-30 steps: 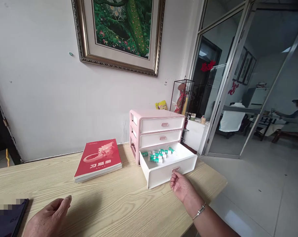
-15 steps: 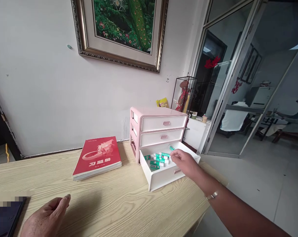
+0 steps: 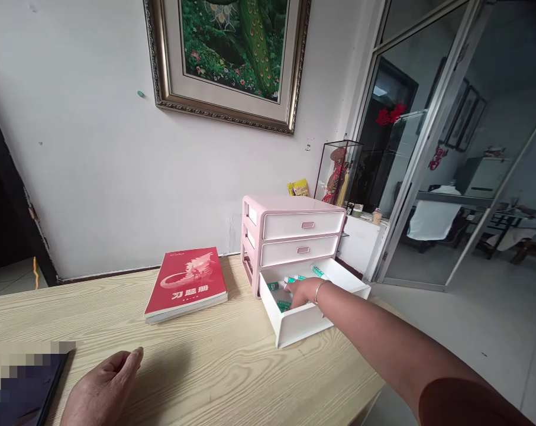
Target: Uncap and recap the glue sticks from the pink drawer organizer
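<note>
A small pink chest of three white drawers (image 3: 294, 208) stands on the wooden table (image 3: 215, 367). Its bottom drawer (image 3: 315, 322) is pulled out and holds several green-and-white glue sticks (image 3: 320, 272). My right hand (image 3: 302, 291), with a bracelet on the wrist, reaches down into this drawer and rests on the sticks. Its fingertips curl down among them, so I cannot see whether they grip one. My left hand (image 3: 102, 390) lies palm down on the table at the lower left, fingers loosely spread, holding nothing.
A red book (image 3: 187, 285) lies left of the chest. A dark tablet (image 3: 26, 393) is at the table's lower left corner. A framed picture (image 3: 232, 59) hangs above. A glass door (image 3: 432, 154) and open floor are to the right.
My right hand went from the drawer's front handle up over its edge and down into the drawer onto the glue sticks. The left hand stayed on the table.
</note>
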Available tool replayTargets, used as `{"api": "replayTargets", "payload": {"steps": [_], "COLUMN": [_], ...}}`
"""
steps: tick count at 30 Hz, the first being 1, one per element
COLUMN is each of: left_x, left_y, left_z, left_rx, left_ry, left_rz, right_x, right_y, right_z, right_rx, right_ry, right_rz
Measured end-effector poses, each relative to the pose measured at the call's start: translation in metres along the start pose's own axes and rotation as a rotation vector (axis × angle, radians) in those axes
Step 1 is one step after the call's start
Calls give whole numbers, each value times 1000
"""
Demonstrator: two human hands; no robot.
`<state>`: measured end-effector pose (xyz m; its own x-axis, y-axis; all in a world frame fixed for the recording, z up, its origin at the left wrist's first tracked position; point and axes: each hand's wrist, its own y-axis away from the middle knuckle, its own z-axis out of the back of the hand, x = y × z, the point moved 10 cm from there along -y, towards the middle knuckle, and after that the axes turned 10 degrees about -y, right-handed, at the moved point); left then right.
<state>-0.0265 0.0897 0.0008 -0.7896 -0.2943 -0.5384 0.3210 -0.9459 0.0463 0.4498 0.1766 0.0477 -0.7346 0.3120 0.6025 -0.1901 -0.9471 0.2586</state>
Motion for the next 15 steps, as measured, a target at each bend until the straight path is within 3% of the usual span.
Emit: {"api": "replayTargets", "payload": {"steps": [3, 7, 11, 15], "left_x": [1, 8, 12, 12], "left_y": [-2, -7, -10, -12], "left_z": [-2, -5, -8, -10], "left_rx": [-2, -27, -59, -74], "left_ry": [-5, -12, 0, 17], "left_rz": [-4, -15, -37, -61], "right_x": [3, 7, 10, 12], "right_y": [7, 17, 17, 14], "right_z": [-17, -30, -36, -34], "right_rx": [176, 297, 322, 250], "right_ry": [250, 479, 591, 615], "right_rz": [-22, 41, 97, 150]}}
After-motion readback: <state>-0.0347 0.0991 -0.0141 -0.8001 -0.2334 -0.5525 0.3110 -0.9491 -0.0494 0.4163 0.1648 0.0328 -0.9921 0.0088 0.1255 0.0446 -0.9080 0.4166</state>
